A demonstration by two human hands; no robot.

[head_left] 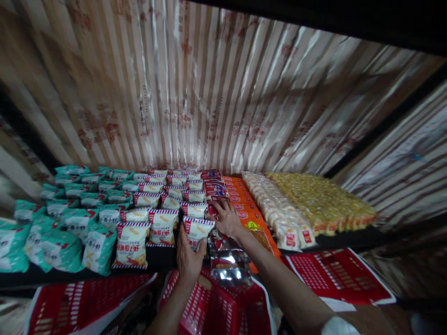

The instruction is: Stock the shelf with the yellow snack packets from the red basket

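My left hand (190, 256) is wrapped round a white snack bag (198, 228) with a red and blue striped edge, at the front of the rows of similar bags. My right hand (225, 216) lies with fingers spread over dark red packets (214, 188), just right of the white bags. Below that hand, shiny dark red packets (228, 260) reach the shelf's front edge. Orange packets (246, 204) lie to the right of my right hand.
Teal snack bags (63, 249) fill the shelf's left side. Long clear packs of pale items (279, 214) and yellow packs (321, 204) stand at the right. Red baskets (223, 309) sit below the black shelf edge (160, 256). Striped sheeting (195, 93) hangs behind.
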